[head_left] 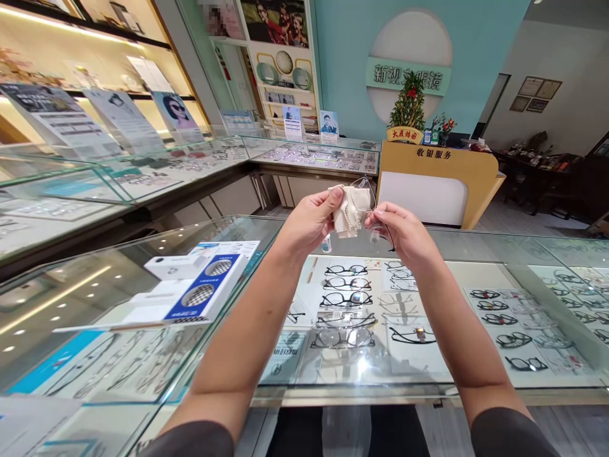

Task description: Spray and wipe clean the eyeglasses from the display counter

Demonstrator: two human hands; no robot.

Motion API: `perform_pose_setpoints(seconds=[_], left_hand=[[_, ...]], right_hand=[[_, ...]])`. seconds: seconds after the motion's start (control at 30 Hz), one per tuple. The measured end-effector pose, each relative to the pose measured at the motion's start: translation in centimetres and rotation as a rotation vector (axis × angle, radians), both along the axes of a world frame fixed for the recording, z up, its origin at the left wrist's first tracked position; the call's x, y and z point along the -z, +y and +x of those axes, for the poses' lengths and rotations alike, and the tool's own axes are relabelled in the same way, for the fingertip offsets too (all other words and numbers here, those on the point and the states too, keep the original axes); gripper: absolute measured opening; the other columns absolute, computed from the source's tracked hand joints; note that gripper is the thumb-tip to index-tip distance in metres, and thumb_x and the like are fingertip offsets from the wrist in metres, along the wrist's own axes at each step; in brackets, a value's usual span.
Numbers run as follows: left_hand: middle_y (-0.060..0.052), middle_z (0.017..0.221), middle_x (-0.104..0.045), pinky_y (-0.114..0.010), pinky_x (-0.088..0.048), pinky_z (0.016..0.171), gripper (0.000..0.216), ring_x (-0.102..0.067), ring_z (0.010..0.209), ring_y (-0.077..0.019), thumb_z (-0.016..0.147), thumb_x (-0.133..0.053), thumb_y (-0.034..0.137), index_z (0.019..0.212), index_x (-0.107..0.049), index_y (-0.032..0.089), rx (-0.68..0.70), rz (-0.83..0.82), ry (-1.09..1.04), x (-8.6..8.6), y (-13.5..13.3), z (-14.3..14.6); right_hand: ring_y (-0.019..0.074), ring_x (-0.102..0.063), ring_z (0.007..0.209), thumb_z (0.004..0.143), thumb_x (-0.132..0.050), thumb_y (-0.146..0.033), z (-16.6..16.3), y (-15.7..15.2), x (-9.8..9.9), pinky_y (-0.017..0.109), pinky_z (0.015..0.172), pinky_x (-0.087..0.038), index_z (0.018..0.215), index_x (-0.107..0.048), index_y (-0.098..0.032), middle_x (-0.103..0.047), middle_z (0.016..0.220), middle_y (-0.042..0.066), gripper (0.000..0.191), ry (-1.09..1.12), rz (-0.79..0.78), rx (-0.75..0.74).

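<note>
Both of my hands are raised over the glass display counter. My left hand (311,222) pinches a cream cleaning cloth (348,214) with a jagged edge, folded against one lens of a pair of thin-rimmed eyeglasses (365,184). The cloth hides part of that lens. My right hand (402,230) has its fingers closed on the eyeglasses' frame, and a dark temple arm hangs below the fingers. Under my left hand, a small white bottle (326,244) stands on the counter.
Dark-framed glasses (346,299) lie in rows inside the glass counter (295,381). A blue-and-white box (204,289) sits on the glass at left. Further display cases (190,171) line the left and back. A yellow cashier desk (480,184) with a potted plant (408,108) stands ahead.
</note>
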State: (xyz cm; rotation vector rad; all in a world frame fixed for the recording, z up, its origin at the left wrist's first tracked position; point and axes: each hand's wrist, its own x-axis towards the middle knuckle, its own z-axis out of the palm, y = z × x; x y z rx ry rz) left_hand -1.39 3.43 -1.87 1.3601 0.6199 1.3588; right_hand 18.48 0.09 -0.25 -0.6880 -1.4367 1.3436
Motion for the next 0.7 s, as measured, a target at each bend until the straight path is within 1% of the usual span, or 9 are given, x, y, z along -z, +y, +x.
perform_pose_setpoints(seconds=[0.17, 0.3, 0.53, 0.7], left_hand=[[-0.010, 0.083, -0.080, -0.032, -0.061, 0.073, 0.062, -0.079, 0.089, -0.0248, 0.076, -0.087, 0.073, 0.092, -0.077, 0.014, -0.010, 0.002, -0.055, -0.3, 0.0, 0.0], [-0.010, 0.084, -0.080, -0.034, -0.063, 0.077, 0.060, -0.080, 0.093, -0.0261, 0.078, -0.086, 0.072, 0.090, -0.076, 0.015, -0.024, 0.011, -0.101, -0.4, 0.1, 0.2], [-0.008, 0.079, -0.078, -0.031, -0.062, 0.072, 0.061, -0.079, 0.085, -0.0231, 0.076, -0.087, 0.074, 0.087, -0.075, 0.015, 0.000, 0.048, -0.067, -0.4, -0.5, 0.7], [-0.006, 0.077, -0.077, -0.027, -0.057, 0.065, 0.060, -0.072, 0.070, -0.0166, 0.074, -0.090, 0.071, 0.090, -0.075, 0.015, 0.004, 0.038, -0.049, -0.6, -1.0, 1.0]], right_hand=[[0.0146, -0.062, 0.085, 0.074, -0.085, -0.048, -0.1, 0.1, 0.0, 0.028, 0.077, -0.044, 0.074, -0.063, -0.024, -0.071, 0.084, -0.001, 0.032, 0.044, -0.025, 0.039], [0.0150, -0.062, 0.086, 0.074, -0.085, -0.048, -0.1, 0.3, 0.2, 0.028, 0.078, -0.043, 0.074, -0.062, -0.024, -0.072, 0.085, -0.001, 0.033, 0.032, -0.015, 0.049], [0.0155, -0.060, 0.085, 0.076, -0.083, -0.047, -0.5, 0.5, 0.8, 0.031, 0.084, -0.044, 0.076, -0.067, -0.024, -0.072, 0.085, -0.001, 0.028, -0.024, 0.028, 0.013], [0.0153, -0.059, 0.083, 0.076, -0.083, -0.045, -1.0, 0.6, 1.1, 0.031, 0.085, -0.043, 0.074, -0.068, -0.023, -0.070, 0.081, -0.001, 0.027, -0.043, 0.047, -0.051]])
